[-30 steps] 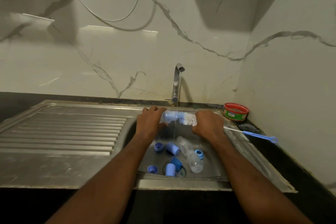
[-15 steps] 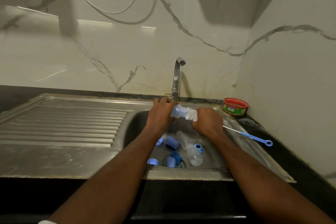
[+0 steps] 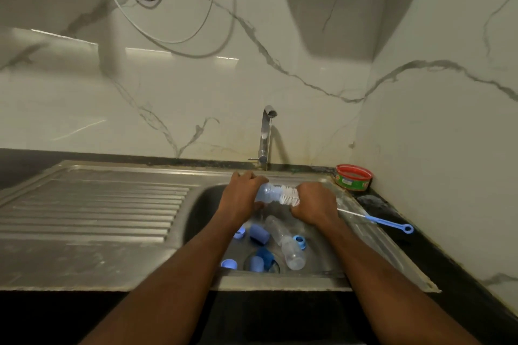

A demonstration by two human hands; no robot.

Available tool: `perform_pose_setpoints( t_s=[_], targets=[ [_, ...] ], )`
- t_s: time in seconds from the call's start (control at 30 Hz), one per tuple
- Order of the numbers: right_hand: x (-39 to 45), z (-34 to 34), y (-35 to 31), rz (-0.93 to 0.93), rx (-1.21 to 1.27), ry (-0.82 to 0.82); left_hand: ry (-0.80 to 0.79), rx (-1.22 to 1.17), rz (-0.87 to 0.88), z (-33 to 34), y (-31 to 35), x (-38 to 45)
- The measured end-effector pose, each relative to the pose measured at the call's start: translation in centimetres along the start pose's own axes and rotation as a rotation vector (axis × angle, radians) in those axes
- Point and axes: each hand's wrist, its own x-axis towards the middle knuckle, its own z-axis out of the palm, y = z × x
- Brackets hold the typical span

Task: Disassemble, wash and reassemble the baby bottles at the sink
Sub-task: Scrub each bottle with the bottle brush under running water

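Left hand [image 3: 241, 195] wraps fingers round clear plastic baby bottle [image 3: 266, 193], held sideways over back of steel sink [image 3: 201, 204], below silver tap [image 3: 265, 134]. Right hand [image 3: 315, 204] grips white bristle bottle brush [image 3: 288, 195], bristles poking into bottle mouth. Second clear bottle [image 3: 284, 241] lies on sink bottom, near right side. Blue caps and rings [image 3: 259, 234] scattered round drain. Thin blue-handled brush [image 3: 384, 223] lies on right rim of sink. Red and green round tub [image 3: 353, 177] sits in back right corner of counter.

Dim, soft-focus wide-angle view; glare streaks on the wall [image 3: 168, 87], edges bowed.
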Motion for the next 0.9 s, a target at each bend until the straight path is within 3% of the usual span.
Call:
perform_pose_setpoints(
  t_s=[0.37,0.53,0.67,0.83,0.9],
  targets=[
    [0.7,0.3,0.5,-0.05,-0.003,-0.001,-0.003,-0.021,0.0,0.2,0.1,0.6],
    [1.0,-0.4,1.0,-0.021,-0.003,0.017,0.113,-0.091,-0.081,-0.2,-1.8,0.8],
    [1.1,-0.1,0.3,-0.039,-0.052,-0.025,0.059,-0.048,0.118,0.4,-1.0,0.6],
    [0.6,-1.0,0.9,0.027,-0.046,0.017,0.089,-0.136,-0.108,0.4,-2.0,0.3],
    [0.2,-1.3,0.9,0.05,-0.041,0.015,0.069,-0.137,-0.097,0.3,-1.8,0.2]
  ],
)
